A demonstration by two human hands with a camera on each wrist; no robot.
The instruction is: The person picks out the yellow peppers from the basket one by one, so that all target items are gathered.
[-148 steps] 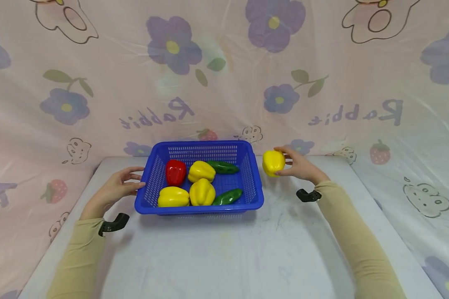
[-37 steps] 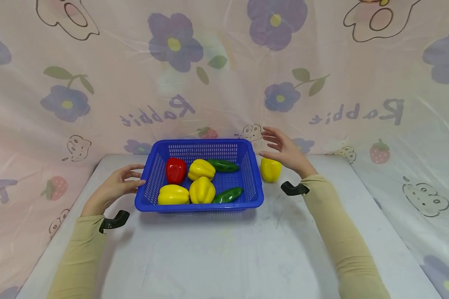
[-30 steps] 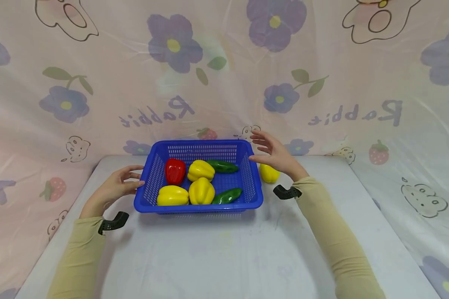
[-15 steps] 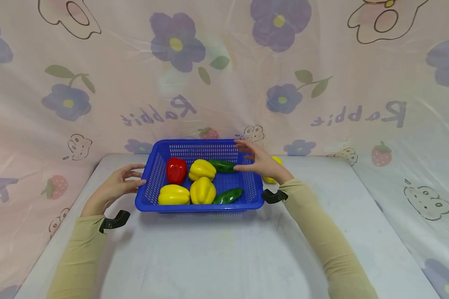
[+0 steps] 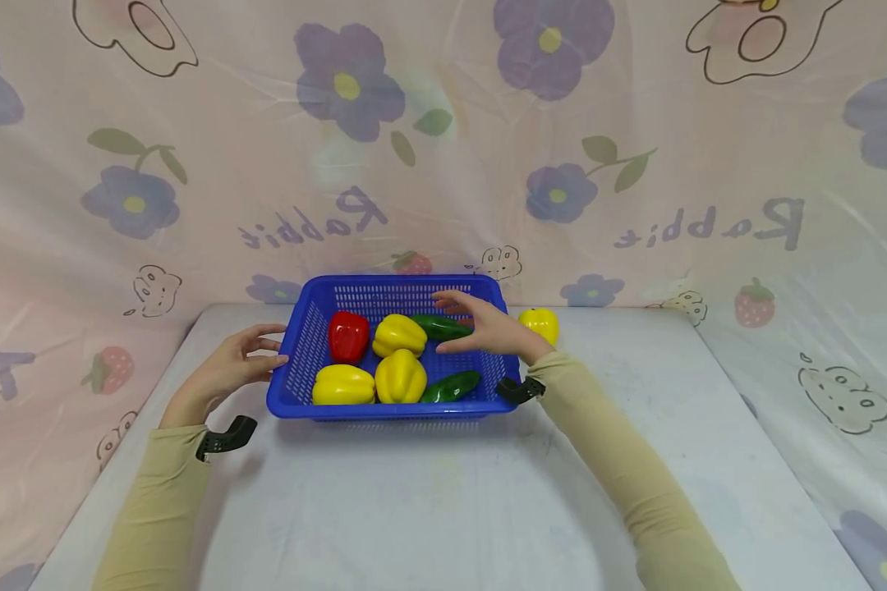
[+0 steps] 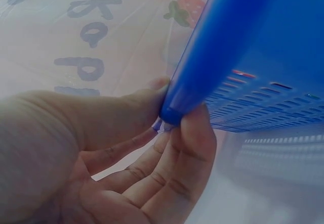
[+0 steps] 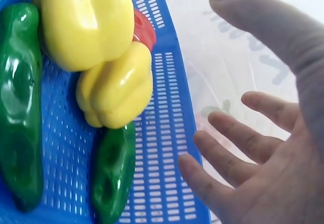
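My left hand (image 5: 225, 369) holds the left rim of a blue plastic basket (image 5: 392, 412); in the left wrist view the thumb and fingers pinch the rim (image 6: 207, 57). Over the basket's right half hovers my right hand (image 5: 491, 328), fingers spread and nothing in them, beside the back long green pepper (image 5: 438, 327). Also inside lie a red bell pepper (image 5: 348, 337), a front long green pepper (image 5: 452, 387) and yellow bell peppers: one at the back (image 5: 399, 336), one in the middle (image 5: 401, 377), one at front left (image 5: 343, 385).
Outside the basket, just past its right wall, another yellow bell pepper (image 5: 541, 323) rests on the white table (image 5: 414, 509), partly behind the right wrist. A patterned cloth (image 5: 443, 180) hangs behind and at both sides.
My right hand let go of a yellow bell pepper on the table right of the basket. It then moved left and down over the basket. My left hand stayed on the rim.
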